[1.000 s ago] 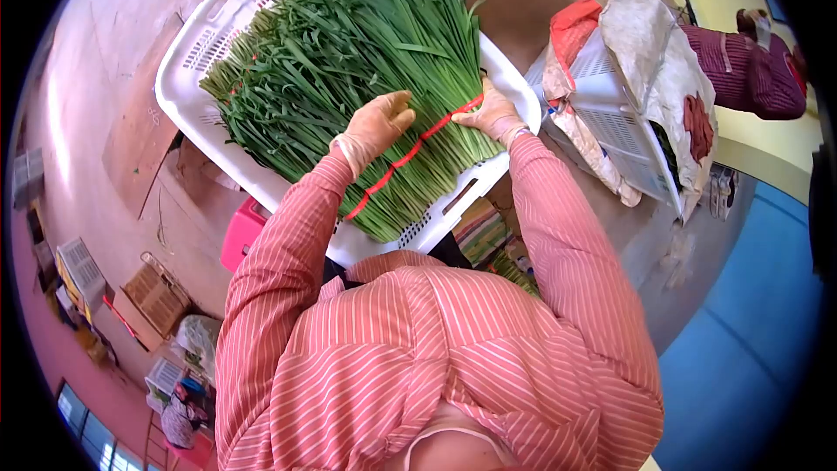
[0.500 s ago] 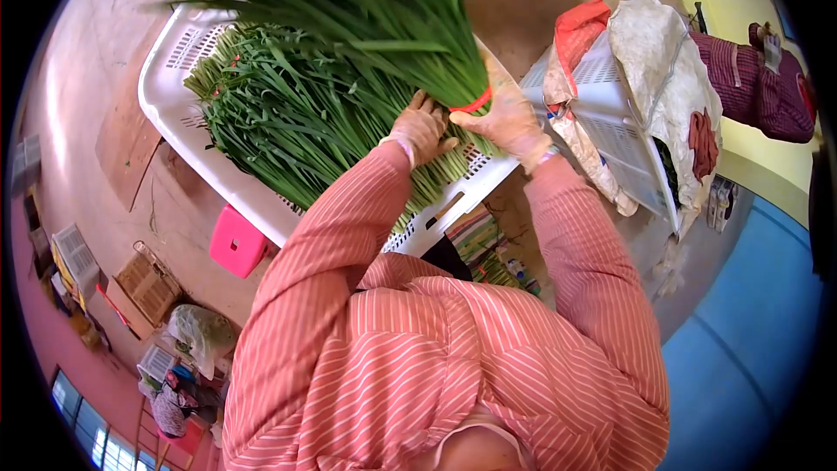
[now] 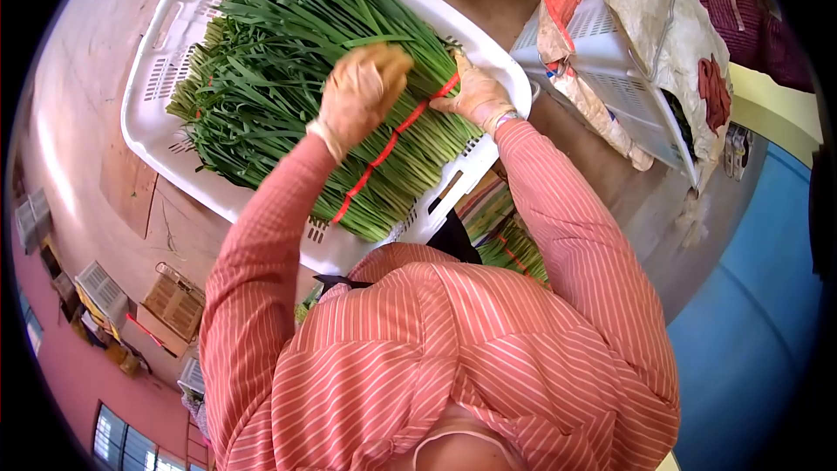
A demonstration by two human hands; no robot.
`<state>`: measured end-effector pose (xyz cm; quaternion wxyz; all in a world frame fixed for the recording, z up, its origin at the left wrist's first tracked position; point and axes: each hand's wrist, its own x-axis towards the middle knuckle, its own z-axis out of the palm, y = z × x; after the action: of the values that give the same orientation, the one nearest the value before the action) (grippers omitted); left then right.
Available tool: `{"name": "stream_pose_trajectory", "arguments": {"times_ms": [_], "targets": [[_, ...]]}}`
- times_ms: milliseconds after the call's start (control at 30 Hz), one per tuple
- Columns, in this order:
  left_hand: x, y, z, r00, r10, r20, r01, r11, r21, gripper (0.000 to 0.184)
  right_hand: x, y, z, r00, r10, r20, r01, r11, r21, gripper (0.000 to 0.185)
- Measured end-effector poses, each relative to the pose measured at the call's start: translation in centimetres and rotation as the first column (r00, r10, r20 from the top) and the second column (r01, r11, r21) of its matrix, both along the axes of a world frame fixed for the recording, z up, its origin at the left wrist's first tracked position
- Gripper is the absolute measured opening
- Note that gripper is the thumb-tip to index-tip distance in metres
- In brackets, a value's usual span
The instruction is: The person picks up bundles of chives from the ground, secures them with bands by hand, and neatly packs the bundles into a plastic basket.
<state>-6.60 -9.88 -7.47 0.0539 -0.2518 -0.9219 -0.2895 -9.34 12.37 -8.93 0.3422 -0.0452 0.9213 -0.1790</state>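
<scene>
Bunches of garlic chives, long flat green leaves with pale cut stems, lie packed side by side in a white plastic crate. Red ties cross the stems in a slanting row. At the crate's right end, my right hand, in a thin glove, grips the outermost bunch near its red tie, thumb on one side and fingers on the other. My left hand, gloved too, is over the leaves in the middle, its fingers curled and blurred. Whether it touches or holds anything is hidden.
Another white crate stands at right, partly covered by a dirty white sack. More tied greens lie below the crate's near edge. A person in a dark striped sleeve is at upper right. Crates and a brown basket stand at left.
The bunch that was raised in my right hand now lies in the crate with the others. My left hand has lifted from the stems and moved up and left over the leaves.
</scene>
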Motion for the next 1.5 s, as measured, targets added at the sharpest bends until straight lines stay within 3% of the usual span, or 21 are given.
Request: {"name": "stream_pose_trajectory", "arguments": {"times_ms": [100, 167, 267, 367, 467, 533, 567, 600, 667, 733, 800, 867, 933, 1000, 1067, 1133, 1167, 1233, 1267, 1400, 1500], "targets": [[-3.8, -0.3, -1.8, 0.984, 0.009, -0.177, -0.074, 0.929, -0.362, 0.044, -0.5, 0.6, -0.9, 0.997, -0.025, 0.076, 0.033, 0.994, -0.103, 0.105], [-5.4, -1.0, -4.3, 0.999, 0.047, -0.024, -0.053, 0.882, -0.469, 0.053, -1.8, 0.3, -1.0, 0.997, 0.003, 0.079, 0.006, 0.994, -0.11, 0.096], [-5.9, -1.5, -7.1, 1.0, 0.014, 0.018, -0.003, 0.861, -0.508, 0.052, -1.5, 0.7, -3.5, 0.991, 0.057, 0.125, -0.043, 0.993, -0.107, 0.073], [-6.7, -1.4, -8.4, 0.999, -0.011, 0.031, 0.026, 0.857, -0.515, 0.047, -3.1, -0.4, -4.4, 0.951, 0.062, 0.302, -0.094, 0.991, 0.092, 0.088], [-8.0, -1.2, -7.7, 0.992, -0.093, 0.088, 0.126, 0.84, -0.527, 0.044, -2.1, -0.9, -1.7, 0.969, 0.071, 0.237, -0.097, 0.99, 0.099, 0.081], [-8.4, -1.3, -6.1, 0.984, -0.12, 0.134, 0.174, 0.826, -0.535, 0.045, 2.5, -1.6, 2.3, 0.984, 0.024, -0.174, 0.004, 0.988, 0.155, 0.066], [-8.4, -1.8, -5.1, 0.977, -0.153, 0.147, 0.207, 0.842, -0.497, 0.046, 5.6, -0.4, 2.4, 0.868, 0.069, -0.492, -0.055, 0.998, 0.042, 0.067], [-8.0, -2.1, -3.6, 0.985, -0.161, 0.055, 0.169, 0.888, -0.427, 0.048, 8.9, 0.1, 4.3, 0.76, -0.004, -0.65, -0.025, 0.999, -0.036, 0.065], [-5.0, -2.1, -0.6, 0.986, -0.133, -0.098, 0.098, 0.948, -0.303, 0.052, 16.5, 1.5, 7.5, 0.726, -0.182, -0.663, 0.125, 0.983, -0.134, 0.053], [-1.9, -1.3, -0.1, 0.973, -0.153, -0.171, 0.104, 0.959, -0.264, 0.061, 24.6, 2.6, 8.1, 0.781, -0.276, -0.561, 0.296, 0.953, -0.057, 0.052], [-0.1, 0.1, -0.1, 0.98, -0.187, -0.068, 0.149, 0.917, -0.37, 0.071, 34.0, 4.1, 5.4, 0.8, -0.406, -0.441, 0.456, 0.89, 0.009, 0.049], [-0.3, 0.2, -3.4, 0.988, -0.137, 0.069, 0.153, 0.903, -0.401, 0.077, 42.4, 2.9, 5.0, 0.763, -0.486, -0.426, 0.564, 0.822, 0.073, 0.04], [-1.2, -0.1, -5.6, 0.971, -0.073, 0.227, 0.185, 0.833, -0.521, 0.081, 49.0, 0.8, 5.2, 0.739, -0.655, -0.159, 0.668, 0.679, 0.305, 0.028], [-2.8, 0.5, -6.0, 0.939, -0.044, 0.341, 0.25, 0.766, -0.592, 0.083, 54.8, -2.0, 3.9, 0.604, -0.793, -0.082, 0.76, 0.542, 0.359, 0.028], [-3.5, 1.9, -3.8, 0.914, -0.011, 0.406, 0.297, 0.7, -0.65, 0.084, 64.2, -3.7, -4.5, 0.585, -0.807, 0.079, 0.757, 0.579, 0.304, 0.032], [-3.4, 3.6, -1.6, 0.929, 0.049, 0.366, 0.252, 0.641, -0.725, 0.081, 66.7, -4.9, -4.5, 0.419, -0.875, 0.243, 0.807, 0.481, 0.342, 0.032], [-3.9, 4.2, -3.2, 0.94, 0.066, 0.336, 0.19, 0.716, -0.672, 0.073, 67.6, -5.2, -3.8, 0.352, -0.895, 0.275, 0.829, 0.434, 0.352, 0.032], [-1.6, 4.7, -3.3, 0.995, -0.102, -0.002, 0.081, 0.799, -0.595, 0.069, 68.4, -5.3, -3.5, 0.27, -0.917, 0.293, 0.858, 0.368, 0.359, 0.032], [-0.3, 4.9, -3.5, 0.981, -0.189, -0.042, 0.129, 0.798, -0.589, 0.067, 68.6, -5.0, -3.6, 0.247, -0.925, 0.29, 0.87, 0.343, 0.354, 0.032], [4.5, 5.9, -4.2, 0.937, -0.108, 0.333, 0.308, 0.708, -0.636, 0.079, 69.0, -2.5, -4.3, 0.23, -0.934, 0.274, 0.901, 0.311, 0.302, 0.032], [9.3, 4.3, -5.1, 0.945, -0.025, 0.326, 0.234, 0.749, -0.62, 0.084, 69.3, 0.0, -5.1, 0.266, -0.928, 0.259, 0.904, 0.334, 0.267, 0.032]]}}
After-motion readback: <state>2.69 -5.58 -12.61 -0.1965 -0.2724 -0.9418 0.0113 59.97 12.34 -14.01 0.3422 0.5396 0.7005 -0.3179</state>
